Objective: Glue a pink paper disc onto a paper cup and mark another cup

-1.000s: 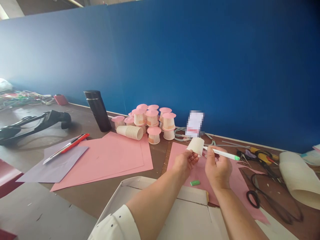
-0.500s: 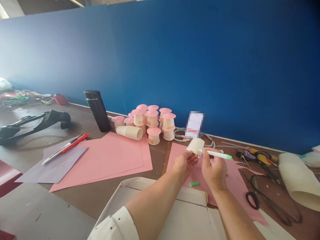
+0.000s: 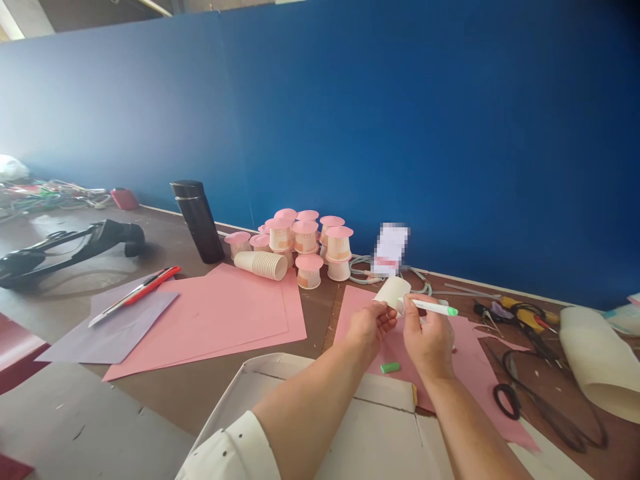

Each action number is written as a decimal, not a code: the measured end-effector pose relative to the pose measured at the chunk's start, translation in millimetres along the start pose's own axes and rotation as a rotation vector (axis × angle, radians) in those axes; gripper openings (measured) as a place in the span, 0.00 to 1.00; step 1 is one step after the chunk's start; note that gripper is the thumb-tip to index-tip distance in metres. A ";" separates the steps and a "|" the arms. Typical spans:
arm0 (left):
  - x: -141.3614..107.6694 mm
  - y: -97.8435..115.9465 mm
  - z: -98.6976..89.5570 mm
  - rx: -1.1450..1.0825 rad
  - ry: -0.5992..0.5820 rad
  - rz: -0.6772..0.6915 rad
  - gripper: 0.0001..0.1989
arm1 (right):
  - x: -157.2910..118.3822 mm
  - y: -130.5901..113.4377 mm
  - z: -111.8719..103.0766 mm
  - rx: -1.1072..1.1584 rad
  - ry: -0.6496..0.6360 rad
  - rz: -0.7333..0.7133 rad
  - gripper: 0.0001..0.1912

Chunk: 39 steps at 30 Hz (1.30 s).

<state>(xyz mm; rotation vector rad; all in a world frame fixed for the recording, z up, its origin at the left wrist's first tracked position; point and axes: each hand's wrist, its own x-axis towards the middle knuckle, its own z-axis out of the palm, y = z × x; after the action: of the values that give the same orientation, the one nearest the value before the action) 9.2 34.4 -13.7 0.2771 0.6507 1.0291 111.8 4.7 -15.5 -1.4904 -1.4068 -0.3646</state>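
My left hand (image 3: 373,327) grips a white paper cup (image 3: 393,292) from below, fingers closed at its rim. In my right hand (image 3: 429,340) is a white marker (image 3: 433,307) with a green end, its tip against the side of the cup. The exact mark on the cup is too small to make out. Below both hands, a small green marker cap (image 3: 390,367) lies on a pink paper sheet (image 3: 460,373). To the left stand several paper cups with pink disc tops (image 3: 309,263), some stacked, beside a nested row of plain paper cups (image 3: 261,265).
Further left are a utility knife (image 3: 135,295) on purple paper, large pink sheets (image 3: 215,320) and a black bottle (image 3: 199,223). Scissors (image 3: 507,401), cables and a big white roll (image 3: 600,367) lie at right. A blue partition (image 3: 375,120) closes the back; a white box (image 3: 380,427) sits in front.
The view has shifted very slightly. Both hands keep their hold on the cup and the marker, and the marker has tilted a little.
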 end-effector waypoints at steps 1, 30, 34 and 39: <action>0.2 -0.3 -0.3 0.003 -0.003 0.001 0.05 | 0.1 0.1 -0.3 0.002 -0.003 -0.001 0.14; -0.5 -1.6 0.9 -0.012 0.015 0.017 0.04 | -3.0 -3.6 -5.4 0.040 0.017 0.086 0.17; 1.4 -2.9 -0.8 -0.006 -0.006 0.024 0.04 | -3.0 -3.3 -4.8 0.032 -0.007 0.064 0.17; 2.4 -4.2 -1.7 0.006 -0.035 0.037 0.04 | -2.3 0.5 -1.8 0.007 -0.017 0.037 0.17</action>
<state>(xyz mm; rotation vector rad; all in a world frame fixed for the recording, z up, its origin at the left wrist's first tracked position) 12.0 34.2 -18.0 0.3126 0.6188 1.0557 112.3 2.1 -16.7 -1.5143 -1.3907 -0.3246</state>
